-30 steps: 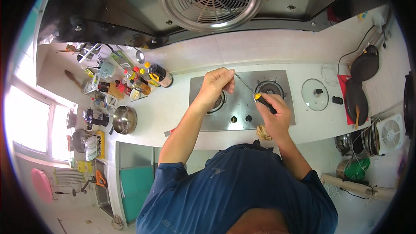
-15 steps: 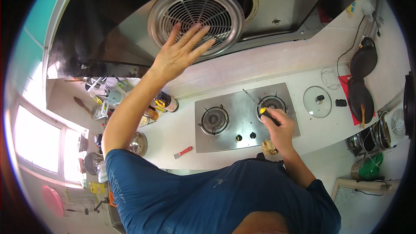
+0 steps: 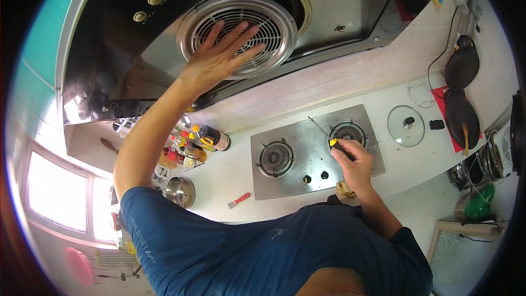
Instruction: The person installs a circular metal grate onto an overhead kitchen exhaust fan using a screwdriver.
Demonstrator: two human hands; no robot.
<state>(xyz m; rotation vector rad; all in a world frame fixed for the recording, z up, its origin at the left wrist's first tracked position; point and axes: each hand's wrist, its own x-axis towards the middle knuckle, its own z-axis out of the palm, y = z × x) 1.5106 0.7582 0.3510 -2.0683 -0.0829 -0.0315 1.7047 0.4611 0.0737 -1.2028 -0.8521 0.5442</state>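
My left hand (image 3: 223, 55) is raised with fingers spread, lying over the round metal grille (image 3: 278, 37) on the underside of the black and steel range hood (image 3: 342, 0). My right hand (image 3: 353, 164) grips a screwdriver (image 3: 341, 148) with a yellow and black handle, its thin shaft pointing up and away above the steel two-burner gas stove (image 3: 290, 181). Below the stove's left part, a scraper (image 3: 242, 198) with a red handle lies on the white counter. A crumpled tan item (image 3: 345, 189) sits at the stove's front edge.
Sauce bottles (image 3: 213, 137) and a steel pot (image 3: 179, 191) are at the left, beside a window (image 3: 57, 189). At the right are a glass lid (image 3: 400, 129), black pans (image 3: 460, 63) and hanging cords. My body is close against the counter's front edge (image 3: 268, 216).
My left hand has risen from beside the screwdriver's tip to the grille and opened out. My right hand still holds the screwdriver. The view has shifted, showing more of the hood.
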